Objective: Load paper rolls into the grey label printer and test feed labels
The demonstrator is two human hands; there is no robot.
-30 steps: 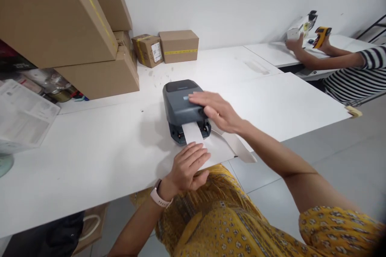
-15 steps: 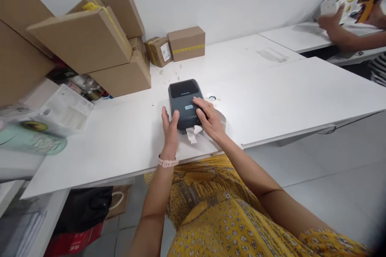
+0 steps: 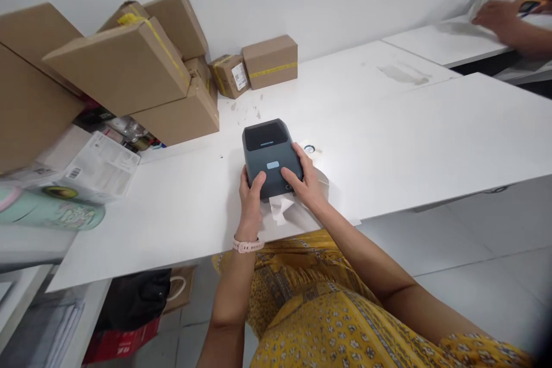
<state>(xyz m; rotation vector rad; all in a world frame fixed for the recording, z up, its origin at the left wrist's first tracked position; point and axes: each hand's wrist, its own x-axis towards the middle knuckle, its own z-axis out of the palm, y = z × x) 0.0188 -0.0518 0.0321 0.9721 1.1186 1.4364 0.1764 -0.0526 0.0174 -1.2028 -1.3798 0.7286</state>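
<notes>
A dark blue-grey label printer (image 3: pixel 271 152) with a black top panel and a light blue button is at the middle of the white table (image 3: pixel 185 195). My left hand (image 3: pixel 252 192) grips its near left side, thumb on top and fingers down the side. On the opposite side my right hand (image 3: pixel 304 181) holds it the same way, its thumb just right of the button. From the printer's near edge hangs a crumpled strip of white paper (image 3: pixel 279 211). Paler paper shows beneath my right wrist. Whether the printer's underside touches the table is hidden.
Stacked cardboard boxes (image 3: pixel 125 66) fill the left; two smaller ones, including a long carton (image 3: pixel 271 63), stand against the wall. A white box (image 3: pixel 101 167) and a mint-green bottle (image 3: pixel 64 213) lie far left. Another person's hand (image 3: pixel 500 17) is at the upper right.
My right hand has slid off the printer's top to its right side, and my left hand has closed onto the left side. The view has shifted slightly.
</notes>
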